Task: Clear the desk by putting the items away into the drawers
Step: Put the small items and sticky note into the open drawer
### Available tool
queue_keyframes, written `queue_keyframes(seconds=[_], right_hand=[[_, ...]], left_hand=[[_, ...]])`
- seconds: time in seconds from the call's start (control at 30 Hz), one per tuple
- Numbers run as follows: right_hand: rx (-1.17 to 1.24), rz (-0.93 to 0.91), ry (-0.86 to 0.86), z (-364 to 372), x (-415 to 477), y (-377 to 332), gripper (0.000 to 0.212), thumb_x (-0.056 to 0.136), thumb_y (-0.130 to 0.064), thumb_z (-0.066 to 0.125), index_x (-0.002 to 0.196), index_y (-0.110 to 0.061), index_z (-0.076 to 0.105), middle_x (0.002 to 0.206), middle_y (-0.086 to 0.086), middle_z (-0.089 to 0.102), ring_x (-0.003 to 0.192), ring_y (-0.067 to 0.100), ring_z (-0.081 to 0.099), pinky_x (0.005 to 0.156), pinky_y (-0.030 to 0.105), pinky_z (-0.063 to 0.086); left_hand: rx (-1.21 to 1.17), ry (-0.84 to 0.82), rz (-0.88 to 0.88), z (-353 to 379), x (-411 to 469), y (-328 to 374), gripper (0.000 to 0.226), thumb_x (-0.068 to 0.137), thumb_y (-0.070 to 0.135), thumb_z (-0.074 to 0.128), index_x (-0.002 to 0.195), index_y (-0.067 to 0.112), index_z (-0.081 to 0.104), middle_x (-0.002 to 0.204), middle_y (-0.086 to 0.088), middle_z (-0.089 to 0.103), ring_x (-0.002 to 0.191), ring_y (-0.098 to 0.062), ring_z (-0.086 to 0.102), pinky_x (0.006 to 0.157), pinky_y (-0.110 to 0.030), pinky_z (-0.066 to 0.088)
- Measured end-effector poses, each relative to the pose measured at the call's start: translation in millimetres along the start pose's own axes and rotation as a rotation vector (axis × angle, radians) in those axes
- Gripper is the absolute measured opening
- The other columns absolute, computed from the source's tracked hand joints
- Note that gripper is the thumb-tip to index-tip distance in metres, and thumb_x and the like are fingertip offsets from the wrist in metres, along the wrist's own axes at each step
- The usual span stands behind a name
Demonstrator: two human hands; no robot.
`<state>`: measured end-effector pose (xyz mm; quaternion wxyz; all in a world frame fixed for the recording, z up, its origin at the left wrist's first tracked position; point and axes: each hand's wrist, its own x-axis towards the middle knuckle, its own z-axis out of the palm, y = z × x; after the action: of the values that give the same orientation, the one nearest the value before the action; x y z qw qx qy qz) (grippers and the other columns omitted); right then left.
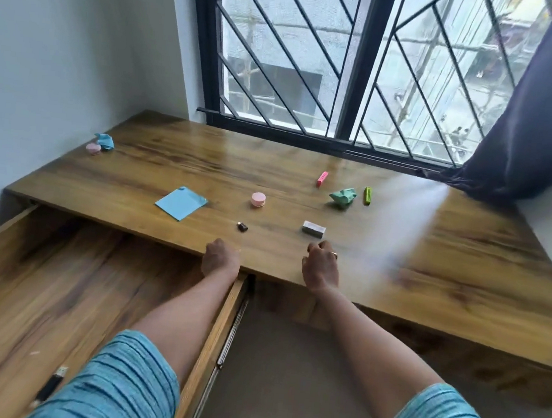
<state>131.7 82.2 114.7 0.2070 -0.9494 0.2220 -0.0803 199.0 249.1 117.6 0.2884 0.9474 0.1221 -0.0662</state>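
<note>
A wooden desk [431,257] carries a blue sticky note pad [181,202], a pink round case [258,199], a small dark adapter [242,226], a grey eraser [314,228], a crumpled green paper [343,197], a pink highlighter [321,179] and a green highlighter [367,195]. At the far left lie another pink case [93,148] and a crumpled blue paper [105,141]. My left hand [221,259] rests curled at the desk's front edge, above the open left drawer [58,289]. My right hand [321,267] lies on the desk just short of the eraser, fingers curled, nothing visible in it.
A black pen-like item [50,386] lies in the open drawer at its near end. The barred window [332,62] runs behind the desk, with a dark curtain [538,133] at the right. A wall bounds the desk's left side. Floor shows beneath the desk's middle.
</note>
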Motion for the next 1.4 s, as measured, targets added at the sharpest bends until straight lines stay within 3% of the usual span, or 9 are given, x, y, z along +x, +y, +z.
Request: queue_keyframes(seconds=[0.13, 0.33, 0.5, 0.67, 0.73, 0.83, 1.0, 1.17, 1.4], right_hand=[[-0.050, -0.023, -0.004, 2.3, 42.5, 9.8, 0.030, 0.094, -0.005, 0.045, 0.122, -0.003, 0.056, 0.126, 0.016, 0.050, 0.116, 0.035, 0.049, 0.094, 0.039, 0.045], [-0.159, -0.089, -0.069, 8.9, 93.9, 17.7, 0.033, 0.095, -0.006, 0.042, 0.126, -0.010, 0.051, 0.130, 0.015, 0.045, 0.119, 0.035, 0.045, 0.098, 0.041, 0.044], [-0.278, -0.157, -0.170, 14.7, 116.3, 19.5, 0.032, 0.099, -0.026, 0.040, 0.128, -0.017, 0.046, 0.125, 0.015, 0.049, 0.116, 0.035, 0.048, 0.094, 0.039, 0.042], [-0.349, -0.230, -0.201, 16.8, 114.8, 17.0, 0.041, 0.100, -0.021, 0.033, 0.141, -0.024, 0.036, 0.125, 0.013, 0.050, 0.112, 0.036, 0.050, 0.089, 0.039, 0.046], [-0.364, -0.252, -0.208, 14.2, 109.5, 15.4, 0.039, 0.100, -0.021, 0.031, 0.137, -0.024, 0.042, 0.126, 0.013, 0.050, 0.114, 0.037, 0.049, 0.089, 0.039, 0.046], [-0.356, -0.244, -0.197, 12.0, 97.7, 11.9, 0.034, 0.099, -0.016, 0.031, 0.125, -0.018, 0.054, 0.123, 0.013, 0.051, 0.115, 0.036, 0.050, 0.087, 0.037, 0.046], [-0.315, -0.294, -0.110, 18.5, 59.1, -7.9, 0.037, 0.095, -0.006, 0.037, 0.130, -0.016, 0.045, 0.122, 0.015, 0.052, 0.108, 0.036, 0.054, 0.079, 0.040, 0.048], [-0.173, -0.457, -0.075, 39.0, 12.2, -51.3, 0.047, 0.089, -0.005, 0.046, 0.134, -0.019, 0.041, 0.122, 0.015, 0.052, 0.099, 0.034, 0.058, 0.072, 0.037, 0.050], [-0.005, -0.553, -0.137, 68.2, -44.9, -109.4, 0.040, 0.095, -0.010, 0.047, 0.133, -0.018, 0.038, 0.114, 0.014, 0.054, 0.096, 0.031, 0.061, 0.072, 0.038, 0.056]], left_hand=[[-0.002, 0.021, -0.059, 5.3, 23.4, 20.8, 0.036, 0.090, 0.029, 0.061, 0.118, 0.008, 0.054, 0.121, -0.013, 0.055, 0.105, -0.026, 0.059, 0.075, -0.030, 0.051], [0.060, 0.062, -0.089, 12.8, 63.1, 51.5, 0.029, 0.088, 0.029, 0.064, 0.107, 0.008, 0.062, 0.108, -0.011, 0.062, 0.093, -0.023, 0.062, 0.061, -0.027, 0.043], [0.158, 0.040, -0.072, 18.5, 85.8, 73.5, 0.033, 0.082, 0.032, 0.071, 0.103, 0.009, 0.062, 0.111, -0.011, 0.061, 0.101, -0.026, 0.060, 0.066, -0.030, 0.040], [0.233, 0.041, -0.020, 26.1, 91.8, 79.3, 0.023, 0.090, 0.011, 0.061, 0.113, 0.006, 0.061, 0.116, -0.012, 0.061, 0.104, -0.025, 0.061, 0.072, -0.028, 0.048], [0.217, 0.040, -0.024, 26.0, 87.1, 76.3, 0.024, 0.092, 0.009, 0.057, 0.115, 0.005, 0.060, 0.118, -0.013, 0.060, 0.106, -0.026, 0.061, 0.078, -0.029, 0.050], [0.140, 0.036, -0.031, 21.4, 72.9, 67.2, 0.029, 0.088, 0.016, 0.065, 0.114, 0.005, 0.060, 0.117, -0.014, 0.060, 0.103, -0.026, 0.061, 0.077, -0.030, 0.051], [0.018, 0.030, 0.028, 9.4, 41.7, 33.4, 0.031, 0.086, 0.029, 0.066, 0.111, 0.011, 0.065, 0.113, -0.010, 0.064, 0.104, -0.026, 0.061, 0.084, -0.036, 0.054], [-0.015, 0.155, 0.081, -16.8, 8.8, -18.1, 0.023, 0.088, 0.034, 0.062, 0.099, 0.014, 0.069, 0.097, -0.005, 0.070, 0.087, -0.019, 0.066, 0.060, -0.023, 0.049], [-0.082, 0.219, -0.030, -69.8, -7.2, -102.7, 0.020, 0.088, 0.033, 0.063, 0.093, 0.014, 0.069, 0.093, -0.007, 0.071, 0.086, -0.023, 0.066, 0.065, -0.026, 0.049]])
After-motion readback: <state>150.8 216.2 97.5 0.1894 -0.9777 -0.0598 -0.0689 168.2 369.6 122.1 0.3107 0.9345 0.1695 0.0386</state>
